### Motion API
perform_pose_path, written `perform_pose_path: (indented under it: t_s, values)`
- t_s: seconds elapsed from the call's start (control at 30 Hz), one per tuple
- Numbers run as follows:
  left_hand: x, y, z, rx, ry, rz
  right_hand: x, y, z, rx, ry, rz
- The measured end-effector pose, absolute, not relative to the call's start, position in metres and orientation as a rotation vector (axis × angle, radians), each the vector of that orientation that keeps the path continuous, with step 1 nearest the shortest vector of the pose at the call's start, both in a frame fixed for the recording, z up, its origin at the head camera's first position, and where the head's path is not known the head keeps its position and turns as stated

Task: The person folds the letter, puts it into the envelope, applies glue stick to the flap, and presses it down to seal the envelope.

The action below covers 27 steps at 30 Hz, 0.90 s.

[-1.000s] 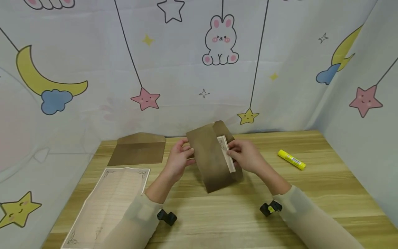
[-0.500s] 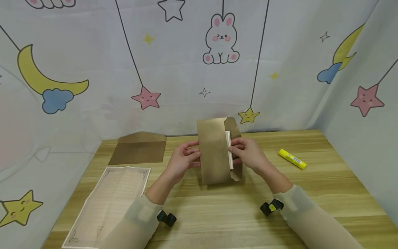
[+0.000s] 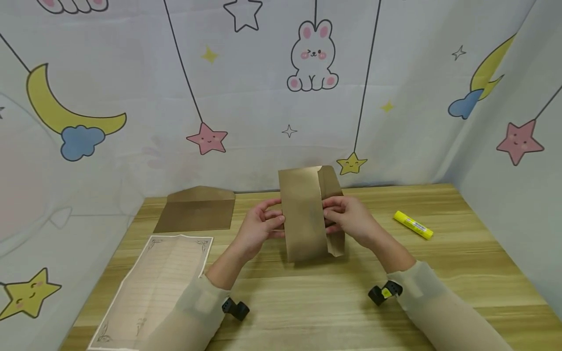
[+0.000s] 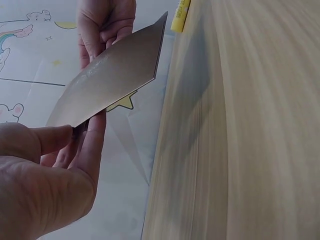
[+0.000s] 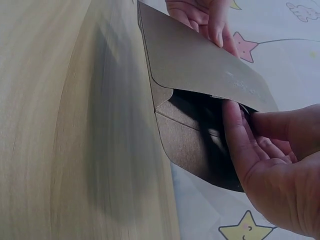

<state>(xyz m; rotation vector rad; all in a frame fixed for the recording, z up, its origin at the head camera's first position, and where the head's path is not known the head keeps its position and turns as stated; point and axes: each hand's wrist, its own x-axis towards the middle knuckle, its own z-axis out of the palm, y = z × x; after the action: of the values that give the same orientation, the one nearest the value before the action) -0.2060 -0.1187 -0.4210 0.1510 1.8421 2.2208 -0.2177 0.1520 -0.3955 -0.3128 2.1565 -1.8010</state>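
A brown envelope stands on its short side above the table, its flap unfolded to the right. My left hand pinches its left edge, thumb in front and fingers behind, as the left wrist view also shows. At the mouth, the thumb and fingers of my right hand reach in between front panel and flap. In the right wrist view a thin pale edge of folded letter paper shows beside those fingertips; the rest of the paper is hidden inside. The exact grip of the right fingertips is partly covered.
A second brown envelope lies at the table's back left with its flap up. In front of it is a lined sheet of letter paper with ornate corners. A yellow glue stick lies on the right. A patterned curtain hangs behind.
The folded letter paper has slid left into the envelope, out of the head view. The envelope has turned from tilted to nearly upright. My right fingers have followed the paper into the mouth.
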Motion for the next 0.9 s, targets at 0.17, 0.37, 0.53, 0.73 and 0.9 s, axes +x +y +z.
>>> perform_pose_path:
  t_s: [0.17, 0.37, 0.53, 0.73, 0.9]
  values:
    - [-0.204, -0.115, -0.422, 0.153, 1.862, 2.234, -0.217, 0.151, -0.395, -0.309, 2.194, -1.775]
    - [-0.204, -0.109, -0.424, 0.111, 1.909, 2.228, -0.217, 0.153, -0.395, -0.324, 2.325, -1.703]
    - [-0.205, -0.112, -0.425, 0.015, 1.952, 2.261, -0.217, 0.162, -0.395, -0.354, 2.482, -1.725]
    - [-0.206, -0.118, -0.425, -0.087, 1.933, 2.353, -0.211, 0.174, -0.402, -0.238, 2.613, -1.809]
    - [-0.203, -0.111, -0.425, -0.101, 1.843, 2.433, -0.2, 0.168, -0.415, -0.036, 2.308, -1.971]
